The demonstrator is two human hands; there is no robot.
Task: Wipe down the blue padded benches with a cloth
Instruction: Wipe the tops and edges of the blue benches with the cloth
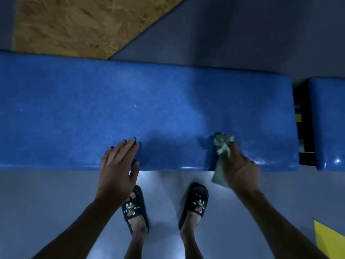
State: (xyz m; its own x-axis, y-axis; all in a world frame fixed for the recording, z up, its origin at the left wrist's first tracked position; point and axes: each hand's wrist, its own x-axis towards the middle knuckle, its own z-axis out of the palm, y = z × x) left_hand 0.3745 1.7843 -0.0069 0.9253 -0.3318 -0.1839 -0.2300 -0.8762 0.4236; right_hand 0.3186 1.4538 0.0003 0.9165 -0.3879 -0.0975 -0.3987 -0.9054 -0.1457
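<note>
While black slippers [194,202] stand on grey floor [56,202] beside the glossy blue bench [149,109], the left hand [116,172] rests flat, fingers straight, and the right hand [240,169] grips a crumpled pale cloth [223,144] at its front edge.

Second bench [328,124] cut off at right edge; cloth [223,144] partly behind right hand [240,169]

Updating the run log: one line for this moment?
left hand flat on bench | right hand grips cloth | wiping
</note>
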